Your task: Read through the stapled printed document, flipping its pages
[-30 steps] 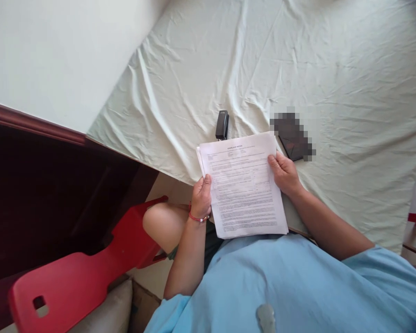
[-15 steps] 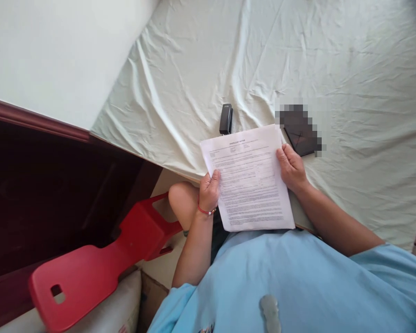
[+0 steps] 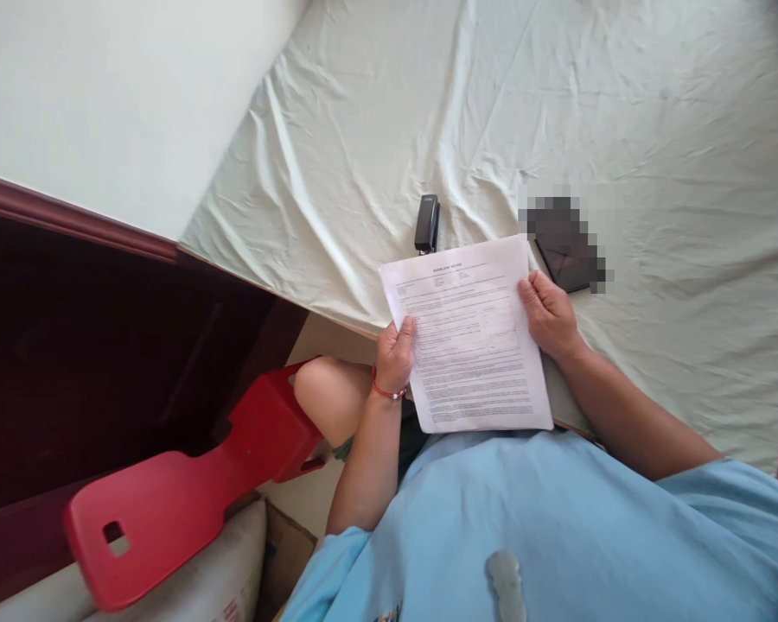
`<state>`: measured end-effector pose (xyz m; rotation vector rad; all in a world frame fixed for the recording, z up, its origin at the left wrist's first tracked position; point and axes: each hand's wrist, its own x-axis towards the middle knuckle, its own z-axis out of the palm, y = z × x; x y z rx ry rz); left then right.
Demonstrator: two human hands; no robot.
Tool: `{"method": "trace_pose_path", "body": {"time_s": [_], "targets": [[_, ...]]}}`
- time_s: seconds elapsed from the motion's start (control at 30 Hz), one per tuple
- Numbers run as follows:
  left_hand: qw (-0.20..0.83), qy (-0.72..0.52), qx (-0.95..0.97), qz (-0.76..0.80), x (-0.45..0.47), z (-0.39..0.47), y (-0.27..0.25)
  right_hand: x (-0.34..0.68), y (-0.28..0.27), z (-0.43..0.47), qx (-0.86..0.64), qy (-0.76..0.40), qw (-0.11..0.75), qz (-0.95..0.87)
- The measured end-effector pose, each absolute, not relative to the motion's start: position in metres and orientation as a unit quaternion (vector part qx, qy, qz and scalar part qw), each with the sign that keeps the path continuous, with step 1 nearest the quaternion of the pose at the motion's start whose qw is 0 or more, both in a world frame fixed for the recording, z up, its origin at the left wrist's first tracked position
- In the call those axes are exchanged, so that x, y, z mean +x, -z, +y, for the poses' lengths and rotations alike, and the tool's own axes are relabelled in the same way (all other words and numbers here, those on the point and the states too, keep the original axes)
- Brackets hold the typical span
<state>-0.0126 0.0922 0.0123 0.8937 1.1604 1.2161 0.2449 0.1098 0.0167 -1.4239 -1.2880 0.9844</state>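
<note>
A stack of printed paper sheets (image 3: 470,363) is held up in front of my chest, its printed side facing me. My left hand (image 3: 395,352) grips its left edge, thumb on top and fingers hidden underneath. On the opposite edge, near the upper corner, my right hand (image 3: 548,313) pinches the sheets the same way. Just beyond the top edge of the paper lies a black stapler (image 3: 427,223), its near end close to the sheets. A flat dark object (image 3: 564,250), partly blurred out, rests on the cloth past my right hand.
A pale green cloth (image 3: 363,155) with wrinkles covers the wide surface ahead. To the left stand a red plastic chair (image 3: 162,510) and dark wood furniture (image 3: 91,354). A whitish sack (image 3: 233,553) and a cardboard box (image 3: 289,553) sit below the chair.
My left knee has shifted left, over the red chair. Both hands keep their hold on the paper stack, and the view has moved slightly.
</note>
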Motion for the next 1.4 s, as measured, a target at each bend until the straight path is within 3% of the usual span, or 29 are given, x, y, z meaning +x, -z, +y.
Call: {"method": "trace_pose_path", "body": {"time_s": [0.73, 1.17, 1.3, 1.4], "targets": [[0.582, -0.539, 0.370, 0.482, -0.0107, 0.0923, -0.0137, 0.2438, -0.0176, 0.1097, -0.587, -0.405, 0.467, -0.523], [0.570, -0.537, 0.363, 0.505, -0.0096, 0.0982, -0.0138, 0.2445, -0.0208, 0.1079, -0.559, -0.462, 0.466, -0.507], [0.567, -0.536, 0.359, 0.512, -0.0112, 0.0999, -0.0143, 0.2437, -0.0241, 0.1080, -0.585, -0.389, 0.429, -0.567], [0.591, -0.517, 0.359, 0.505, -0.0157, 0.0966, -0.0199, 0.2433, -0.0230, 0.1092, -0.590, -0.380, 0.450, -0.552]]}}
